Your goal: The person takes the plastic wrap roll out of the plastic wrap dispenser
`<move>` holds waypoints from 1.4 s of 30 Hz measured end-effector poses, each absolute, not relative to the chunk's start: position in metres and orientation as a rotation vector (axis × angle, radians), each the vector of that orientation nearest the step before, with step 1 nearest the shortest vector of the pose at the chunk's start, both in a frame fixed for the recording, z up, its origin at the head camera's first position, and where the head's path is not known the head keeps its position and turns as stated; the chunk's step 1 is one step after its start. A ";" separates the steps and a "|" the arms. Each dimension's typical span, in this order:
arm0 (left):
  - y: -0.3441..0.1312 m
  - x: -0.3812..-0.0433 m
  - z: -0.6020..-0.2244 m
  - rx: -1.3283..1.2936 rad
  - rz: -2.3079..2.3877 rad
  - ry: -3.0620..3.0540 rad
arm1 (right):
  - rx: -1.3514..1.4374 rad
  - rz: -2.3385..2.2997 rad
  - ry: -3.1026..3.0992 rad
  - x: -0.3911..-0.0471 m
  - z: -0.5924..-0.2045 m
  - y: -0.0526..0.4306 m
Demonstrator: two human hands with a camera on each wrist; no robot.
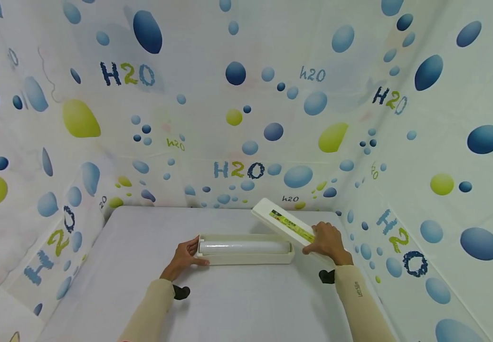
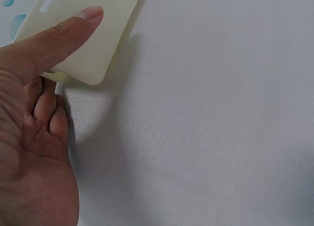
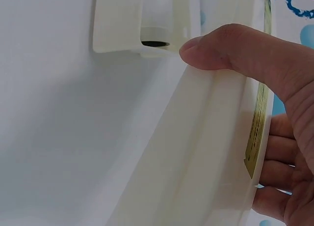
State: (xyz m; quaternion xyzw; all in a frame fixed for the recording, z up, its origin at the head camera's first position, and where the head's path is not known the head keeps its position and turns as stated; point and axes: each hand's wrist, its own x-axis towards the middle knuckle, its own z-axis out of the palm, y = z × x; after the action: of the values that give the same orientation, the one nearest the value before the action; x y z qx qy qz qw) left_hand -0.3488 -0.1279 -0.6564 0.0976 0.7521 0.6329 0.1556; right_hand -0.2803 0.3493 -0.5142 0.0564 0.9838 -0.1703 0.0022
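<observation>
In the head view a long cream plastic dispenser box (image 1: 246, 260) lies on the table, its top uncovered. Inside it runs a roll of clear film (image 1: 244, 247), wound on a tube whose dark hollow end shows in the right wrist view. My left hand (image 1: 183, 259) grips the box's left end, thumb on the front wall and fingers behind. Off to the right, my right hand (image 1: 328, 241) holds the cream lid (image 1: 264, 207), tilted and raised near the box's right end. A yellow-green label runs along the lid. The right wrist view shows its ridged underside (image 3: 196, 137), thumb across it.
A white cloth (image 1: 238, 304) covers the table. Sheets printed with blue and green drops and H2O lettering (image 1: 238, 169) stand behind the table and along both sides. Dark straps (image 1: 181, 292) sit at both wrists, by the beige sleeves.
</observation>
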 end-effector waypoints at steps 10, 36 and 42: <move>-0.126 -0.343 -0.647 0.294 1.818 2.150 | 0.166 -0.542 3.094 -0.278 -0.515 0.354; -0.127 -0.346 -0.653 0.296 1.794 2.198 | 0.257 -0.551 3.081 -0.268 -0.515 0.361; -0.127 -0.345 -0.652 0.301 1.817 2.161 | 0.257 -0.529 3.086 -0.265 -0.514 0.363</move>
State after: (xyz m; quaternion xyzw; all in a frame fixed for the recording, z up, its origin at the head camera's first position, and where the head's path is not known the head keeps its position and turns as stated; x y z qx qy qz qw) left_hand -0.3449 -0.1267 -0.6523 0.1048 0.7524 0.6327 0.1503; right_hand -0.2646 0.3629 -0.5143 0.0818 0.9823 -0.1684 -0.0001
